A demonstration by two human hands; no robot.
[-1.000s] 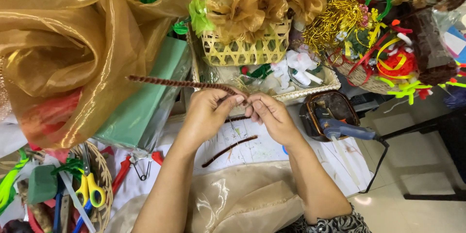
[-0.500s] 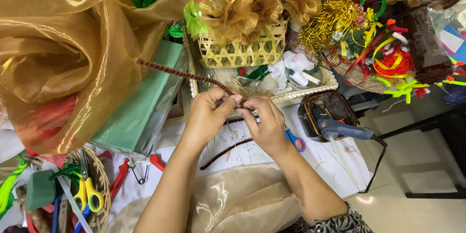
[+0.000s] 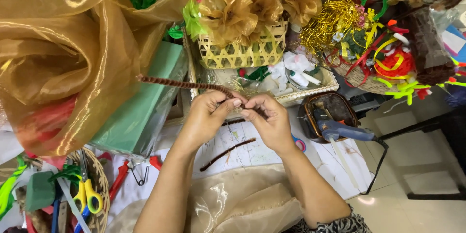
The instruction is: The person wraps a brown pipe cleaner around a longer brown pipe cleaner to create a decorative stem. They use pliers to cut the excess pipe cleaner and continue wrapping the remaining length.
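Craft clutter is covering the white table (image 3: 340, 165) from edge to edge. At its middle a brown twisted pipe cleaner (image 3: 184, 84) is being held, running up and left past the fingers. Left hand (image 3: 206, 116) is pinching it, grip clamped on the stem; right hand (image 3: 269, 119) is pinching its near end, grip likewise clamped. Another brown stem (image 3: 227, 153) is lying just below them. Far behind, a woven basket (image 3: 242, 53) is sitting; a glue gun (image 3: 344, 131) is resting right, yellow scissors (image 3: 90, 196) lying near left.
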